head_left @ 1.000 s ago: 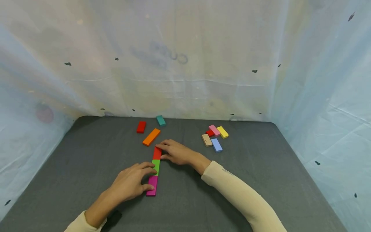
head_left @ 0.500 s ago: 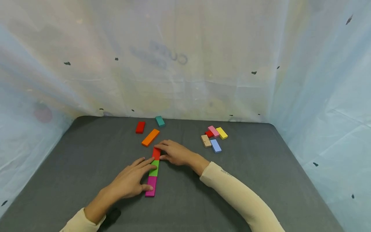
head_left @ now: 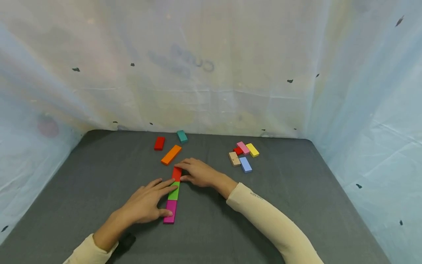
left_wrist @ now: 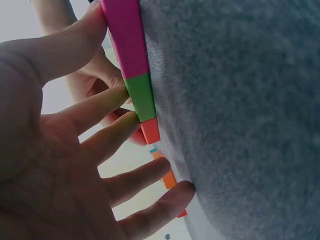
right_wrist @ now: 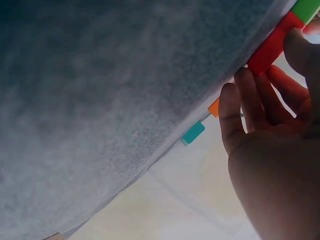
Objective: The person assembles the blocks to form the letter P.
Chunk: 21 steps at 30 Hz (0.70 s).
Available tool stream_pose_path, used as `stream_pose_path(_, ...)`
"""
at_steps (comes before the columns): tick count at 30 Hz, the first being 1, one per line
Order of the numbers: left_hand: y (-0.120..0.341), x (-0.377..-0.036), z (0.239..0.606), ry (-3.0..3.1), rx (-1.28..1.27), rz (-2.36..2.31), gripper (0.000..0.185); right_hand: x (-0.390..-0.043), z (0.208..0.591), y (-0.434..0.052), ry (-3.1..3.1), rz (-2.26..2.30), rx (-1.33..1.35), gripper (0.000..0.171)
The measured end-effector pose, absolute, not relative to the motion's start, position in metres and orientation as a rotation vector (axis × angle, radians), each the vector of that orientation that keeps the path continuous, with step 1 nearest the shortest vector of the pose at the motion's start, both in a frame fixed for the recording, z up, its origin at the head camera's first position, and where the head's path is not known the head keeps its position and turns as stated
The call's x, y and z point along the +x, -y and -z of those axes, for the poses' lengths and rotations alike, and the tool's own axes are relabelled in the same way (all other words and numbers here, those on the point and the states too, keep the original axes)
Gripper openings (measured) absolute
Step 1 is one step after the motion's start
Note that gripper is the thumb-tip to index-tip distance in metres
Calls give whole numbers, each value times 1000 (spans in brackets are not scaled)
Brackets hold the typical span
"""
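Observation:
Three flat blocks lie end to end in a straight row on the grey table: a magenta block (head_left: 169, 212) nearest me, a lime green block (head_left: 173, 192) in the middle and a red block (head_left: 176, 174) at the far end. My left hand (head_left: 144, 202) lies along the row's left side with fingers spread and fairly straight. Its thumb touches the magenta block, and two fingertips reach the green and red blocks. My right hand (head_left: 200, 173) holds the red block, thumb at its right side and fingers bent about its far end.
Beyond the row lie an orange block (head_left: 171, 154), another red block (head_left: 159, 143) and a teal block (head_left: 182, 136). To the right is a cluster with tan (head_left: 234, 159), blue (head_left: 245, 165), pink (head_left: 243, 147) and yellow (head_left: 252, 150) blocks. Pale sheeting (head_left: 211, 106) surrounds the table.
The row has shifted slightly left with both hands. My left hand's fingers have spread farther forward along it, from the green block up to the red one. The right hand keeps its hold.

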<state>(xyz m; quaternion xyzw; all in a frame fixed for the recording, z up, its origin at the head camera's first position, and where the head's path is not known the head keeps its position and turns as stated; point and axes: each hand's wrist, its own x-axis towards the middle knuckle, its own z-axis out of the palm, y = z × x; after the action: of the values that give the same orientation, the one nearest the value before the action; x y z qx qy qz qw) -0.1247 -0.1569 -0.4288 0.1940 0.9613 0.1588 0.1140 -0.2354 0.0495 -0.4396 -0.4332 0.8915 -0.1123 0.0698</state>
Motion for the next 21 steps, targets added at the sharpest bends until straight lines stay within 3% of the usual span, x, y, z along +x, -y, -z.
stream_pose_path(21,162,-118,418,-2802,516,-397,85,-234,443,-40,-2681,308,-1345,54)
